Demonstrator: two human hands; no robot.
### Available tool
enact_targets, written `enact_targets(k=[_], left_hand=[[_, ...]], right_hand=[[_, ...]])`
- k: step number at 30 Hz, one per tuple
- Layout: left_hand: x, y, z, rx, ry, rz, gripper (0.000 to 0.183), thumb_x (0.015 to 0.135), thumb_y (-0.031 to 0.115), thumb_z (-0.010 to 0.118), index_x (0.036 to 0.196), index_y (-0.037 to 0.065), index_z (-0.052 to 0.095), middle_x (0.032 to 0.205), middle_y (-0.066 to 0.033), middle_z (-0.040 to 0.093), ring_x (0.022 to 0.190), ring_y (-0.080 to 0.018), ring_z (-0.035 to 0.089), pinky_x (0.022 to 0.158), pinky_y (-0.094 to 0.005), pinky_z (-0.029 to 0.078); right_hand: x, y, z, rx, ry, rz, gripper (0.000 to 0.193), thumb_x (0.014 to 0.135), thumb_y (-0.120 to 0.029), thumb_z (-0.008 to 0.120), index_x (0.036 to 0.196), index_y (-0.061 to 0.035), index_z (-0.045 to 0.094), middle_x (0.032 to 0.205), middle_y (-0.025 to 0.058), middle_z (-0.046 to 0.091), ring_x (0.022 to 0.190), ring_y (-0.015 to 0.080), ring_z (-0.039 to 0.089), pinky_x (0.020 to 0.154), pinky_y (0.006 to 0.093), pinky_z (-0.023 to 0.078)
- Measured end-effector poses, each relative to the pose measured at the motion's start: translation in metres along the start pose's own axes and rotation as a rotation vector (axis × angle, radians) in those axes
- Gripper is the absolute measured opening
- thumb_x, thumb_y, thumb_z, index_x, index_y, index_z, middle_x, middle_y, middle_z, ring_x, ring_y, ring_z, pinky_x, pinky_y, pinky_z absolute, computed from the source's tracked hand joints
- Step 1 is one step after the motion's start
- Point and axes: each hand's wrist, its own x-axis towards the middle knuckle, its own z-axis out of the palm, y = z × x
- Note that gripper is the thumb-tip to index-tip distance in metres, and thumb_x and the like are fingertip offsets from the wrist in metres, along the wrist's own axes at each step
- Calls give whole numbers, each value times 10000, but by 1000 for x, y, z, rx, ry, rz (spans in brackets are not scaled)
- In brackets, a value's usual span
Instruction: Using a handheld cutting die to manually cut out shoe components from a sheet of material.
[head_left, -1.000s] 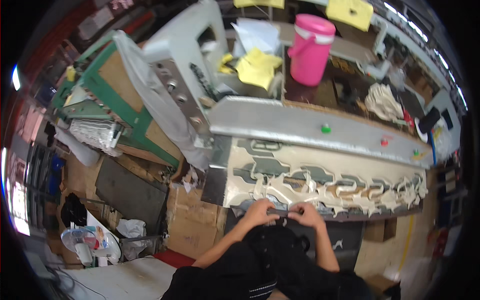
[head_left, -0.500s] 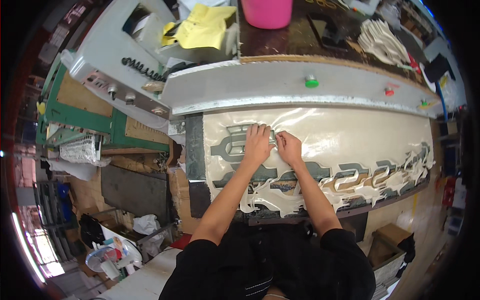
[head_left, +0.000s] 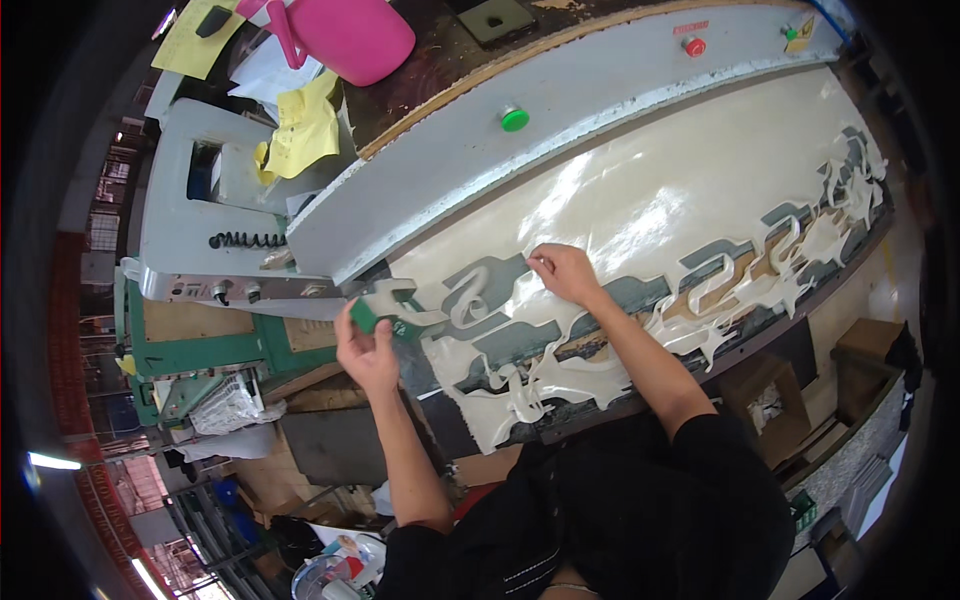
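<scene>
In my left hand is a small green-sided cutting die, raised at the left end of the work surface with the fingers closed round it. A pale forked shape shows at the die; I cannot tell whether it is loose material. My right hand hovers over or touches the glossy cream sheet, fingers curled together beside a cut-out opening. Whatever they may pinch is hidden. Along the sheet's near side run fork-shaped openings and torn, twisted cream strips.
A grey machine beam with a green button and a red button spans the far side. A grey control box with a coiled black cable stands left. A pink jug sits on the dark shelf above. Cardboard boxes lie at the right.
My left hand has lifted the die off the sheet and carried it left, leaving an opening there. My right hand stays near its spot on the sheet. The view has turned and shifted.
</scene>
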Motion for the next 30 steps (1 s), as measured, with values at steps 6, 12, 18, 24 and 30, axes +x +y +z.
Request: enact_targets(k=[6, 12, 18, 24, 30], left_hand=[[-26, 62, 6, -19, 149, 69, 541, 979, 191, 839, 1385, -72, 597, 1267, -83, 619, 1146, -186, 633, 1022, -322, 506], [-69, 41, 45, -563, 334, -401, 417, 1108, 232, 663, 1389, -68, 591, 1293, -140, 715, 1133, -217, 704, 1002, -356, 557], [-99, 17, 125, -796, 305, -1103, 433, 1082, 425, 671, 1225, 17, 659, 1201, -149, 728, 1160, -287, 710, 1058, -503, 597], [-93, -5, 169, -675, 83, -1290, 562, 1111, 407, 593, 1402, -61, 485, 1269, -288, 628, 1157, -420, 694, 967, -531, 634], [-82, -43, 197, -192, -181, -1142, 542, 1072, 426, 648, 1288, -64, 562, 884, -217, 738, 799, -370, 779, 750, -450, 662]], right_hand=[[-13, -2, -3, 208, -43, 31, 256, 917, -239, 841, 1078, -58, 759, 899, 88, 701, 791, 206, 673, 718, 357, 548], [-71, -72, -23, 188, -99, -431, 761, 764, -328, 968, 1405, -150, 600, 1391, 175, 579, 1217, 350, 624, 1018, 448, 535], [-74, -4, -45, -150, 240, -835, 1167, 663, -431, 1021, 1590, -143, 372, 1482, 226, 495, 1278, 418, 589, 1040, 561, 517], [-44, -21, -113, -187, 37, -544, 1277, 577, -518, 1034, 1606, -98, 405, 1577, 255, 401, 1365, 458, 518, 1085, 547, 506], [-15, 10, -115, -379, -89, -193, 1186, 625, -516, 994, 1630, -194, 454, 1692, 278, 266, 1519, 493, 320, 1261, 564, 329]])
